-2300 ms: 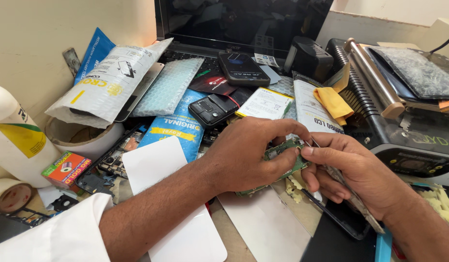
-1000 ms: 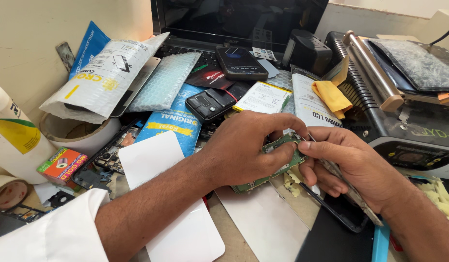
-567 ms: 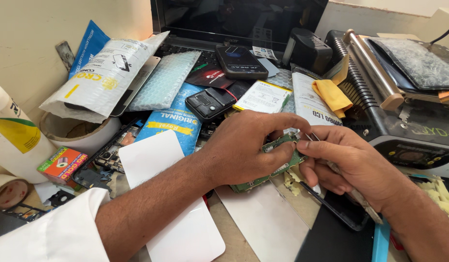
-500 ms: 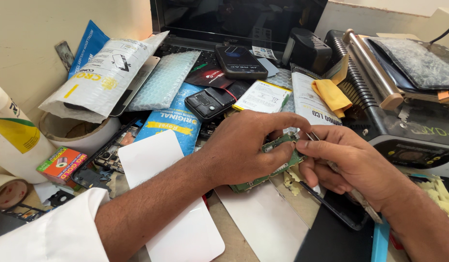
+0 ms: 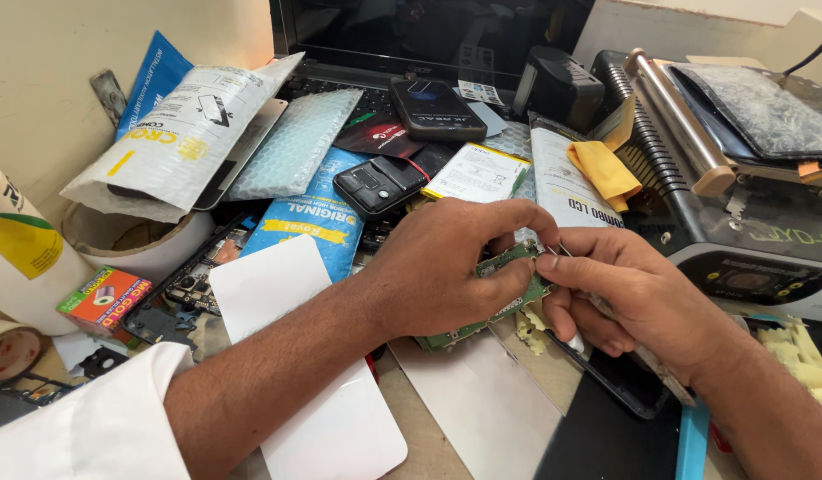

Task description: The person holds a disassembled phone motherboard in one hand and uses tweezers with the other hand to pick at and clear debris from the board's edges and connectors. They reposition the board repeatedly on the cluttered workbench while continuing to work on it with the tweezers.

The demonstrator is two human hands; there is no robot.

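Cluttered tabletop point(image 5: 446, 444), beige wall far left, dark laptop screen point(image 5: 429, 27) at far edge. Left hand point(image 5: 446, 267) closed around green circuit board point(image 5: 504, 298), held at centre just above tabletop. Right hand point(image 5: 638, 298) pinching slim metal tweezers point(image 5: 646, 360), tips at board's far edge. White plastic sheet point(image 5: 322, 418) near left. Blue printed packet point(image 5: 309, 227) beyond left forearm. Black phone point(image 5: 438, 98) on laptop keyboard. Yellow cloth point(image 5: 606, 169) far right. Small red-green box point(image 5: 102, 298) at left.
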